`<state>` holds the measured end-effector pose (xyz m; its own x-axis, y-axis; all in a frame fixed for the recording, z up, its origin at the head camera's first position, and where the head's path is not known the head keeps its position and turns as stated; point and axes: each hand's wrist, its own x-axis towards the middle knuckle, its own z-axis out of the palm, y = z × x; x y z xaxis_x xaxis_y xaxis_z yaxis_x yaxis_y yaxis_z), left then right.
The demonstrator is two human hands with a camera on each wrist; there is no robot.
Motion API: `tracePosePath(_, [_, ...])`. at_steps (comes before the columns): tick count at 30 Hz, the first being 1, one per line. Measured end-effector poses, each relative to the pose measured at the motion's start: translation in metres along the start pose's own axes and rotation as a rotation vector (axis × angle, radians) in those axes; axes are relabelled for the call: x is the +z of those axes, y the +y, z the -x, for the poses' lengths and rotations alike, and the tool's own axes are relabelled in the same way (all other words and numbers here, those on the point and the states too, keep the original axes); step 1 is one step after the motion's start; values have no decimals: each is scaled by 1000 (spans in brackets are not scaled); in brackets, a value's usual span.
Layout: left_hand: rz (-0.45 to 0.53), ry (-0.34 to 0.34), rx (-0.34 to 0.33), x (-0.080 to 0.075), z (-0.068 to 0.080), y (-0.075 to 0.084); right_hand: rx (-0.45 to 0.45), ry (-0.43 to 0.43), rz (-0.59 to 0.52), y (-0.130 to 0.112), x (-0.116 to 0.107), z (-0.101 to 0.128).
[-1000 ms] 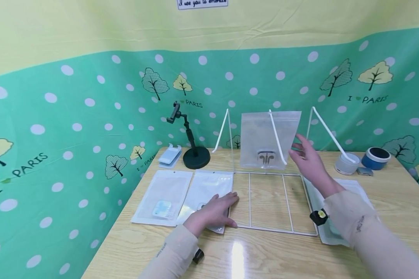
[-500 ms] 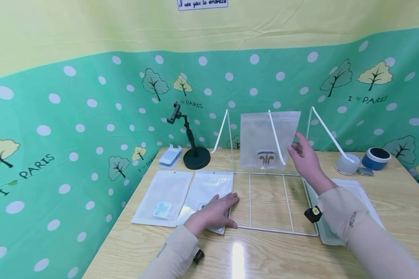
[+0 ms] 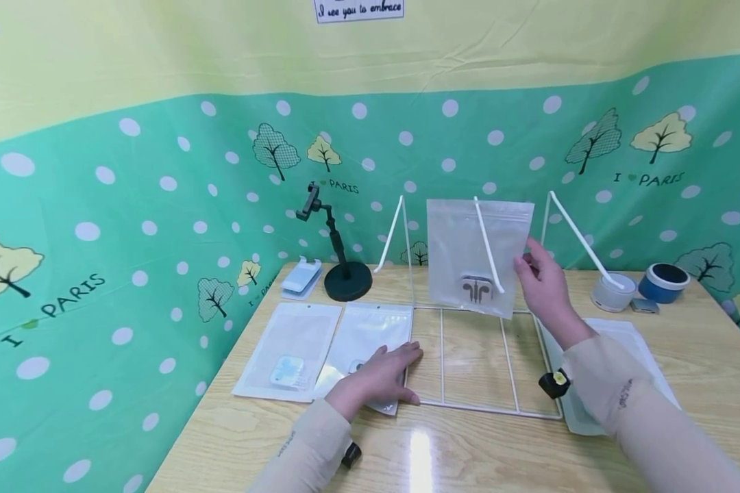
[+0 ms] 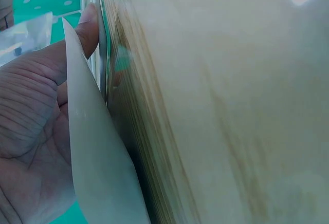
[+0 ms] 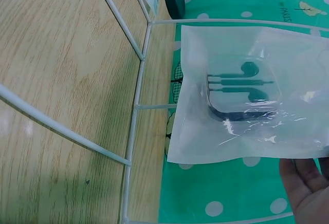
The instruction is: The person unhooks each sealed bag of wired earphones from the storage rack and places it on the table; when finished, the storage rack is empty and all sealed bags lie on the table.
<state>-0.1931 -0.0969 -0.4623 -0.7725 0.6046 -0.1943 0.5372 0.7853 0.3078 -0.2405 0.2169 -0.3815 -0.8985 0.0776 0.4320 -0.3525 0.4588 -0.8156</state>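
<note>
A clear zip bag (image 3: 453, 239) holding wired earphones (image 3: 477, 290) in a small case hangs upright on the middle arm of a white wire rack (image 3: 442, 356). My right hand (image 3: 545, 291) pinches the bag's right edge, thumb in front and fingers behind. The right wrist view shows the earphones (image 5: 247, 85) close up, with fingertips (image 5: 298, 175) at the bag's edge. My left hand (image 3: 379, 375) rests with fingers extended across the rack's left side, partly covering a flat zip bag (image 3: 376, 325). In the left wrist view, a bag edge (image 4: 97, 142) curls up beside the palm.
Another zip bag (image 3: 290, 329) lies farther left, and one (image 3: 617, 335) lies under my right forearm. A black phone stand (image 3: 347, 281) and a light blue folded holder (image 3: 301, 276) stand behind. At back right are a white round device (image 3: 613, 292) and a blue one (image 3: 663, 283).
The earphone bag's lower part has swung forward and slightly right, its bottom edge now tilted, with my right hand at its edge. My left hand stays where it was.
</note>
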Motion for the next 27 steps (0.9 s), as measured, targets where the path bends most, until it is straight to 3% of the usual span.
tracePosePath(16, [3,9,10,2,0,-3,-40,-65,-102,-10,-24,26])
tracePosePath(27, [36,66,1,3,0,-3,75,-121,-51,-20,-40,50])
